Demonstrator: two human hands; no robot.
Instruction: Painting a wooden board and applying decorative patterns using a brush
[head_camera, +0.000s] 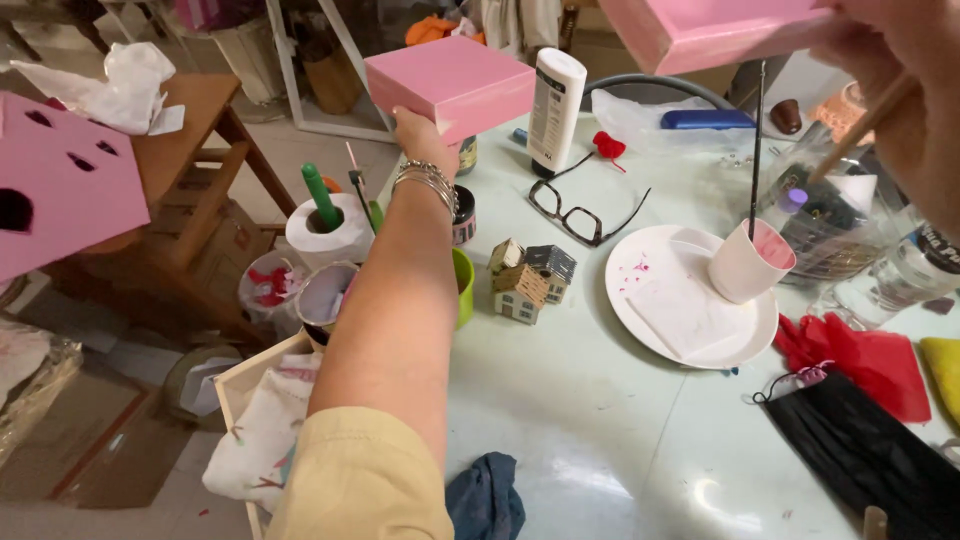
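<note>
Left hand (420, 128) fingers grasp a pink square box (450, 82) above the table (580, 420); right hand (905, 75) fingers clenched around a thin wooden stick (862, 127) and a second pink painted box (710, 30).

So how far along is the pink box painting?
Done: the box in the left hand looks fully pink. In hand: the right hand holds a brush and a second pink piece. Left: cannot tell; paint cup still stands on the plate.

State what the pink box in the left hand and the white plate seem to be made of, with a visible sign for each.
Pink box: probably wood or thick board under matt pink paint; flat faces, crisp edges, pale unpainted rim below. White plate: looks like glazed ceramic, possibly plastic; smooth, slightly glossy rim, with pink paint specks.
</note>
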